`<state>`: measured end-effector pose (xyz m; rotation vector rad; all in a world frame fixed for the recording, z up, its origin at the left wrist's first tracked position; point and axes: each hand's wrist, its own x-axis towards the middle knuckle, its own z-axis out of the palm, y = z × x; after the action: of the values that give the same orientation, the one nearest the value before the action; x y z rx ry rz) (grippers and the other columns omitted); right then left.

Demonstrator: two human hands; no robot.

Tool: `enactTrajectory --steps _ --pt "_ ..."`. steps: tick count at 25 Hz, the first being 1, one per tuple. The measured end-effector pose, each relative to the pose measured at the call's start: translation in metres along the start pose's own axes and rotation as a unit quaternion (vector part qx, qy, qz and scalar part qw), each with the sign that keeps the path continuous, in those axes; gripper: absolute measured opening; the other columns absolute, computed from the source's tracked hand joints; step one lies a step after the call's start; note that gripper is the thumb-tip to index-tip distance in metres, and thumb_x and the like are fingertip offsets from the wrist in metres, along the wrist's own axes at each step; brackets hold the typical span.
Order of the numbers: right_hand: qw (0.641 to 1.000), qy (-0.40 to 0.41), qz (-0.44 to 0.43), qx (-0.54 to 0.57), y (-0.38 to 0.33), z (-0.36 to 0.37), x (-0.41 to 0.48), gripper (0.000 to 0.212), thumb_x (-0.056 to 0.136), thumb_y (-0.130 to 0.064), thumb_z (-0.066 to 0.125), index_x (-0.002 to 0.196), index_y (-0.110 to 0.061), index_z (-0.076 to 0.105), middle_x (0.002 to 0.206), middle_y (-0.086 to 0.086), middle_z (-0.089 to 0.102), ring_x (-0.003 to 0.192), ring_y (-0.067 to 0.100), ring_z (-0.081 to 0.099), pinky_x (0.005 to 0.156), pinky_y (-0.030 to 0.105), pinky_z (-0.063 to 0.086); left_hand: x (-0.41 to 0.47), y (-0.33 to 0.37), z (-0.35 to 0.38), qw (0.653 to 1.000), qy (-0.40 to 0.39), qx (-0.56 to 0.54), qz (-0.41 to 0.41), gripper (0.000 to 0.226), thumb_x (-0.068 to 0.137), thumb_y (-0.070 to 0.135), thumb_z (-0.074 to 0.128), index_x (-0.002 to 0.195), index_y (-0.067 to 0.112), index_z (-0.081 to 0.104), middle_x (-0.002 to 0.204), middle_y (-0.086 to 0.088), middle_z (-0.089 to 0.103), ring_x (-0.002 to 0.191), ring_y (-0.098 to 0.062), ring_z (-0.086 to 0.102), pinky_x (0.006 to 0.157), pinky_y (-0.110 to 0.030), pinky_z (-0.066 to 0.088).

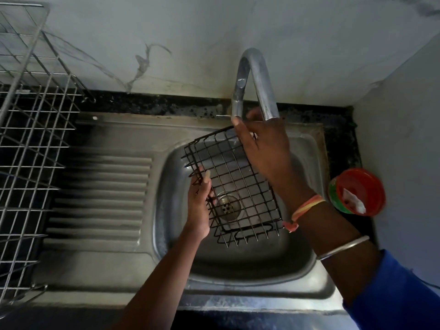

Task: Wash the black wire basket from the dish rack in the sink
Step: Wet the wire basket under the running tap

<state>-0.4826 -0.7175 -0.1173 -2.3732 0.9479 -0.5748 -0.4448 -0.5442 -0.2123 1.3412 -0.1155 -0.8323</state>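
Surface: dark speckled stone surface (166, 106) carrying a steel sink (238, 279), pale marbled wall (190, 32) behind, side wall close on the right
Dish rack (31, 144): silver wire, at the left, well apart from the basin across a ridged drainboard (102, 191)
Black wire basket (233, 177): held tilted over the basin and its drain (227, 206), far corner raised beneath the tap (254, 79) spout
Right hand (264, 148): reaches in from a blue sleeve (392, 294), back of the hand up, fingers gripping the basket's far top corner
Left hand (198, 208): comes up from below, thumb inside and fingers outside pinching the basket's left rim
Room to move: basin free on the near side
Red tub (357, 191): just beside the sink's right rim
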Motion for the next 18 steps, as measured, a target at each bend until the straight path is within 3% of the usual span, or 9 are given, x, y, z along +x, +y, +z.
enactTrajectory --steps 3,5,7,9,11,14,16,18 --pt "0.956 -0.152 0.062 0.245 0.006 0.005 0.002 0.036 0.098 -0.042 0.047 0.125 -0.018 0.048 0.12 -0.009 0.058 0.11 0.003 0.056 0.092 0.034 0.051 0.0 0.001 0.009 0.998 0.023 -0.042 -0.044 0.027 0.082 0.064 0.064 0.076 0.037 0.061 0.071 0.004 0.046 0.062 -0.014 0.043 0.062 -0.033 0.039" --pt "0.93 -0.256 0.036 0.262 0.009 0.003 -0.012 0.055 0.099 -0.04 0.046 0.148 -0.028 0.025 0.153 -0.012 0.031 0.14 0.006 0.029 0.114 0.034 0.03 0.002 0.001 0.008 0.994 0.03 -0.078 -0.064 0.033 0.09 0.059 0.06 0.074 0.03 0.059 0.069 0.003 0.045 0.057 -0.014 0.041 0.056 -0.03 0.036" --pt "0.916 -0.295 0.01 0.272 0.015 -0.004 -0.031 0.065 0.099 -0.038 0.045 0.153 -0.034 0.008 0.16 -0.016 0.004 0.146 0.001 0.003 0.119 0.031 0.011 0.003 -0.001 0.003 0.994 0.025 -0.083 -0.066 0.036 0.094 0.057 0.057 0.076 0.026 0.056 0.068 0.002 0.046 0.056 -0.015 0.042 0.055 -0.029 0.038" --pt "0.902 -0.302 0.017 0.309 0.023 -0.01 -0.046 0.068 0.098 -0.041 0.044 0.153 -0.036 0.004 0.16 -0.017 0.0 0.145 -0.002 -0.002 0.12 0.034 0.007 0.001 -0.003 0.0 0.997 0.013 -0.062 -0.05 0.037 0.095 0.055 0.055 0.083 0.02 0.054 0.07 0.001 0.045 0.059 -0.015 0.044 0.057 -0.03 0.043" --pt "0.899 -0.308 0.058 0.306 0.024 -0.012 -0.048 0.072 0.094 -0.052 0.043 0.151 -0.042 -0.001 0.16 -0.018 -0.005 0.145 -0.003 -0.003 0.117 0.031 0.007 -0.001 -0.004 0.002 0.999 0.005 -0.037 -0.027 0.052 0.087 0.063 0.062 0.094 0.012 0.052 0.071 0.0 0.043 0.061 -0.015 0.044 0.058 -0.031 0.043" --pt "0.895 -0.275 0.133 0.324 0.013 -0.011 -0.029 0.07 0.092 -0.064 0.034 0.15 -0.046 0.0 0.161 -0.011 -0.006 0.148 0.013 0.001 0.111 0.036 0.011 0.001 -0.003 0.003 1.0 0.003 0.001 -0.002 0.065 0.074 0.07 0.072 0.1 0.013 0.055 0.076 0.001 0.044 0.067 -0.014 0.044 0.061 -0.03 0.042" --pt "0.898 -0.215 0.181 0.337 0.003 -0.004 -0.01 0.067 0.093 -0.064 0.027 0.152 -0.036 0.012 0.161 -0.001 0.012 0.146 0.021 0.016 0.106 0.036 0.018 0.006 0.002 -0.001 0.999 0.008 0.023 0.027 0.069 0.074 0.068 0.073 0.109 0.01 0.058 0.078 0.003 0.046 0.074 -0.016 0.048 0.076 -0.038 0.049" --pt "0.901 -0.169 0.229 0.327 -0.004 0.0 0.006 0.064 0.097 -0.058 0.027 0.151 -0.023 0.027 0.154 0.007 0.032 0.139 0.026 0.032 0.104 0.035 0.025 0.011 0.006 -0.004 0.998 0.021 0.042 0.035 0.079 0.074 0.065 0.071 0.115 0.001 0.054 0.079 0.013 0.054 0.081 -0.007 0.055 0.103 -0.046 0.041"
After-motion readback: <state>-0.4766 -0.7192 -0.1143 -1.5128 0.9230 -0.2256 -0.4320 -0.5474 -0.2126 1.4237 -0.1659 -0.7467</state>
